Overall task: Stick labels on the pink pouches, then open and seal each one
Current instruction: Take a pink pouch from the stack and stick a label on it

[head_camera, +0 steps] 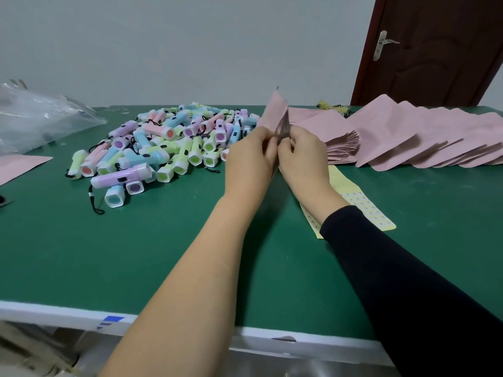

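Note:
Both hands hold one pink pouch (pixel 275 113) upright above the green table (pixel 136 254), its mouth pulled slightly apart. My left hand (pixel 249 156) pinches its left edge and my right hand (pixel 302 153) pinches the right edge. A fanned row of flat pink pouches (pixel 424 137) lies at the right rear. A yellow label sheet (pixel 362 205) with small round stickers lies under my right forearm.
A heap of pastel mini flashlights (pixel 163 148) with black cords fills the middle left. A clear plastic bag (pixel 40 121) sits far left, with another pink pouch (pixel 16 167) beside it. A brown door (pixel 435 50) stands behind the table.

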Tool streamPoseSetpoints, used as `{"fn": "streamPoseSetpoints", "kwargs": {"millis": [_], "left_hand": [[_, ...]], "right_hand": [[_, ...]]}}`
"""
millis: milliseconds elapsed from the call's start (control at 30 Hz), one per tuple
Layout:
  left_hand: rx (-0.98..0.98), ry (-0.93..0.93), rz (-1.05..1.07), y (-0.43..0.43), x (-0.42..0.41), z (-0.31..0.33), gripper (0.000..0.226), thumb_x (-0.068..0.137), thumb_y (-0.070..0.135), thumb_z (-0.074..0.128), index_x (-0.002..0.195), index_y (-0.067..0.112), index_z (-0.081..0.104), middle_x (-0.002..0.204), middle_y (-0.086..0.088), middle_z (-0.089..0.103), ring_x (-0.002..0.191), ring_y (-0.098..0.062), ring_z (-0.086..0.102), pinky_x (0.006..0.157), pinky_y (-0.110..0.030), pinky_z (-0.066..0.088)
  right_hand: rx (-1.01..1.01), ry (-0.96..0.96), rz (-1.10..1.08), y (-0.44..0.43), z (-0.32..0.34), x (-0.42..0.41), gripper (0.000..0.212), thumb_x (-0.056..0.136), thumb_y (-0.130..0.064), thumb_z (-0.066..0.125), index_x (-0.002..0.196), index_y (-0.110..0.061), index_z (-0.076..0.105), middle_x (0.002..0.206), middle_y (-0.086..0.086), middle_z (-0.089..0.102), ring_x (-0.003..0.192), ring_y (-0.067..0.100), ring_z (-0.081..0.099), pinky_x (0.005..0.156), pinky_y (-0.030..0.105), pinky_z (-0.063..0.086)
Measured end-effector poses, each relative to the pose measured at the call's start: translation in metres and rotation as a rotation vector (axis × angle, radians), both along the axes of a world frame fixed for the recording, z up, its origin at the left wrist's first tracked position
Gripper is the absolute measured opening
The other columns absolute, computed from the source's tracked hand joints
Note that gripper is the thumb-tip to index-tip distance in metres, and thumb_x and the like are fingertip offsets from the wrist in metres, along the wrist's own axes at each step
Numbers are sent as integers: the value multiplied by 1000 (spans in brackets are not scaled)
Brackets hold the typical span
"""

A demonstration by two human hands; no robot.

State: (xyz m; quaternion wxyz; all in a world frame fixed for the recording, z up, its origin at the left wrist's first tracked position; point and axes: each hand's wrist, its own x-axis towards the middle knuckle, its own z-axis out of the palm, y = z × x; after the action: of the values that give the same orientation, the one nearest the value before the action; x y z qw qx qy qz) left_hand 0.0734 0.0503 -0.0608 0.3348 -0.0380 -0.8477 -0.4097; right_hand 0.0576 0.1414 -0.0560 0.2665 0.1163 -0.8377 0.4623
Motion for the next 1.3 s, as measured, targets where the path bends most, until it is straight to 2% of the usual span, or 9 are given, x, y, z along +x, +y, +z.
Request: {"fn": "streamPoseSetpoints", "kwargs": {"millis": [233, 433, 533, 633, 733, 933, 1133, 1200, 1300], "left_hand": [[145, -80, -21, -1, 1, 8, 13, 96, 17, 55, 84, 14, 59, 74, 3, 61, 73, -18, 55, 69, -31, 43], [281, -64, -34, -10, -1, 10, 22, 95, 13, 50, 73, 16, 51, 66, 5, 53, 66, -18, 50, 64, -30, 43], [199, -72, -31, -3, -1, 9, 13, 96, 16, 51, 84, 12, 55, 73, 4, 59, 69, -17, 52, 57, -19, 37], [202, -109, -72, 3, 1, 8, 8, 92, 13, 53, 84, 15, 51, 77, 7, 62, 70, -5, 57, 58, -14, 39], [328, -160, -110, 7, 0, 7, 19, 89, 10, 55, 105, 17, 51, 98, 9, 66, 85, 5, 59, 61, -5, 39], [356, -252, -178, -7, -7, 4, 73, 91, -7, 39, 154, 28, 27, 140, -4, 55, 110, -13, 62, 88, -26, 54], [211, -84, -251, 4, 1, 6, 81, 84, 1, 37, 157, 32, 17, 134, 24, 47, 104, 23, 51, 80, 4, 38], [187, -7, -216, 0, -1, 6, 86, 76, -3, 37, 155, 28, 25, 137, 16, 50, 116, 2, 54, 82, -1, 39], [246, -91, -125, -11, -4, 4, 88, 74, -16, 31, 152, 25, 33, 139, 4, 53, 122, -15, 53, 84, -11, 43]], "right_hand": [[30, 33, 20, 1, 6, 1, 22, 89, -2, 43, 90, 1, 65, 75, 15, 62, 72, 32, 51, 68, 43, 41], [-219, 3, 23, 12, 8, -2, 28, 88, -4, 44, 97, -2, 70, 71, 9, 60, 67, 17, 48, 62, 30, 38], [-159, -175, 109, 5, 2, -3, 41, 92, -17, 53, 133, -17, 55, 112, -2, 69, 95, 11, 64, 83, 26, 48], [-65, -222, 146, 0, -4, -5, 48, 92, -14, 47, 138, -29, 47, 113, -13, 65, 95, 8, 61, 68, 12, 42], [-66, -213, 134, -2, -6, -5, 28, 99, -28, 41, 112, -44, 60, 86, -20, 67, 74, -5, 61, 55, 6, 40], [35, -207, 200, -6, -8, -1, 66, 92, -1, 38, 152, -28, 30, 141, 4, 53, 123, 22, 51, 78, 8, 30], [-65, -122, 97, 8, 0, -5, 73, 81, 9, 41, 148, -20, 40, 135, 2, 58, 116, 12, 53, 77, 2, 32], [-117, -32, 54, 13, 3, -5, 74, 77, 11, 41, 144, -19, 46, 125, 1, 62, 103, 8, 53, 78, -1, 34], [-44, -108, 6, 17, 2, -5, 72, 75, 14, 41, 141, -14, 50, 136, 3, 59, 122, 19, 53, 89, 9, 33]]}}
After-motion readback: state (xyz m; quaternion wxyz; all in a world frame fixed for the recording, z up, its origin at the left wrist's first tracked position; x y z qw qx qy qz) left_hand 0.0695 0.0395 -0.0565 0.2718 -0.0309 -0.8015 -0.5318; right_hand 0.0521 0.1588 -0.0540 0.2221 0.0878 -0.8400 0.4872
